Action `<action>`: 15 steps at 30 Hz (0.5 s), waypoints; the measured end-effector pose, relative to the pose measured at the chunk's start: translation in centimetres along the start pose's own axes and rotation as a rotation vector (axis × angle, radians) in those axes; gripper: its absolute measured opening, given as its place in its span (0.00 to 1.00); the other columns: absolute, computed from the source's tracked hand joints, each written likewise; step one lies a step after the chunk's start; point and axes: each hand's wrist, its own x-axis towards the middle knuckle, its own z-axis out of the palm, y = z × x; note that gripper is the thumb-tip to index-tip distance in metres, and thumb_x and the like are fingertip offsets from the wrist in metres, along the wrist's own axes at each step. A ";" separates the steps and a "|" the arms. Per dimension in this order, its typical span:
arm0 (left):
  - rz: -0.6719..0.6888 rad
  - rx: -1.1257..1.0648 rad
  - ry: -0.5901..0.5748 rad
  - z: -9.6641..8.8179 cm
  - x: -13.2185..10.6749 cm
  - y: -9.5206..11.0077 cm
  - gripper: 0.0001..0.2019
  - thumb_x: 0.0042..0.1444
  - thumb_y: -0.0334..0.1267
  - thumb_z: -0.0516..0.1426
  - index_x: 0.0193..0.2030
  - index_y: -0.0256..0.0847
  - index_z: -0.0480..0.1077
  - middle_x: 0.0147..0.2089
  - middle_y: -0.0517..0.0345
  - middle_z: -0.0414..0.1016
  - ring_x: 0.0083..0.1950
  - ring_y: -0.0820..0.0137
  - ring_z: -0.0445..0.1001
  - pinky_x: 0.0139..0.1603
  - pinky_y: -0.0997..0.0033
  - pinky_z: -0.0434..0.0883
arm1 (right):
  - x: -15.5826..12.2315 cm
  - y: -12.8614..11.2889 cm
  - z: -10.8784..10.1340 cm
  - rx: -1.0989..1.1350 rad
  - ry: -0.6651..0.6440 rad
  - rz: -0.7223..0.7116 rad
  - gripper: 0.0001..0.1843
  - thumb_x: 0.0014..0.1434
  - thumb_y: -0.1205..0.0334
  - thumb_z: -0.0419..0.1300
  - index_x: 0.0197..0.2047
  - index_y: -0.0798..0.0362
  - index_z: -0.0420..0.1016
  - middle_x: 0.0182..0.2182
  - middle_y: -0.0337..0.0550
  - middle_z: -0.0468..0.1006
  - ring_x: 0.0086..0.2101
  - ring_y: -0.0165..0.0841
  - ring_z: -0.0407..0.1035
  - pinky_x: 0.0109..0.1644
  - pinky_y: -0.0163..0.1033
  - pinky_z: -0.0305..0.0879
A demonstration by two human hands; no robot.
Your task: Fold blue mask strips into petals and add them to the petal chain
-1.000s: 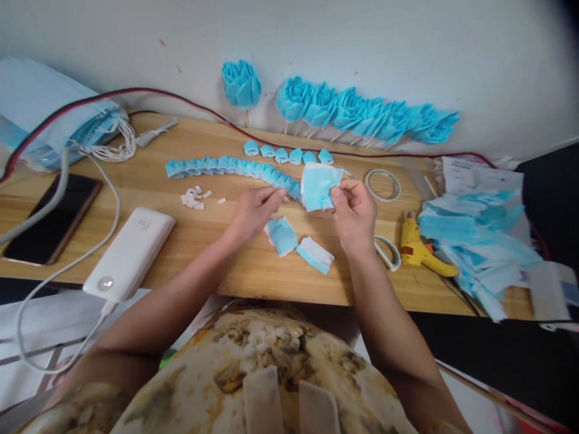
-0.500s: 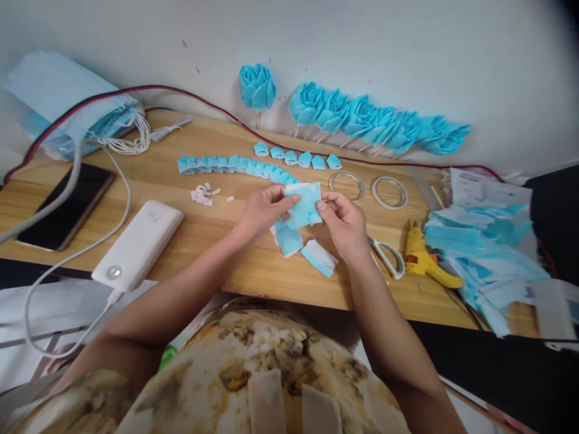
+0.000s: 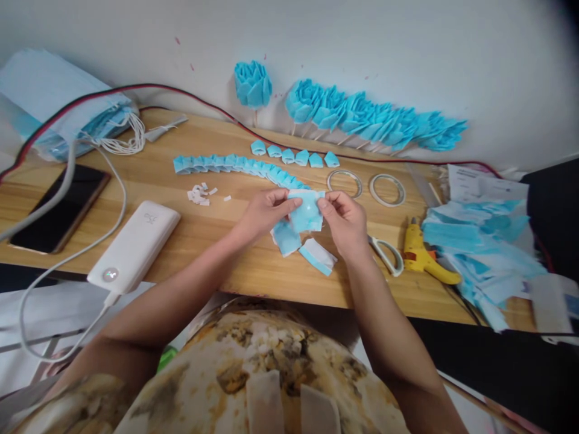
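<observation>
My left hand (image 3: 262, 212) and my right hand (image 3: 346, 222) both pinch the top edge of a small blue mask-cloth piece (image 3: 306, 213), held just above the wooden table (image 3: 217, 229). Under it lie a folded blue piece (image 3: 284, 236) and a blue-and-white piece (image 3: 318, 255). A chain of folded blue petals (image 3: 235, 166) runs along the table behind my hands, with several loose petals (image 3: 294, 155) further back.
Blue cloth flowers on sticks (image 3: 371, 117) lean on the wall. Two tape rings (image 3: 366, 185), scissors (image 3: 384, 252), a yellow glue gun (image 3: 423, 254) and a heap of cut masks (image 3: 484, 247) lie right. A power bank (image 3: 136, 244), phone (image 3: 58, 208) and cables lie left.
My right hand brought the blue piece down and left; my left hand took hold of its other edge. Both hands now fold it closer together.
</observation>
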 end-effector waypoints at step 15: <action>0.035 0.136 0.101 -0.1 0.1 0.1 0.21 0.57 0.54 0.61 0.22 0.40 0.66 0.22 0.61 0.68 0.27 0.73 0.67 0.30 0.72 0.65 | 0.0 -0.1 0.1 0.058 0.035 0.004 0.13 0.58 0.48 0.67 0.32 0.48 0.75 0.22 0.32 0.73 0.23 0.28 0.65 0.27 0.35 0.65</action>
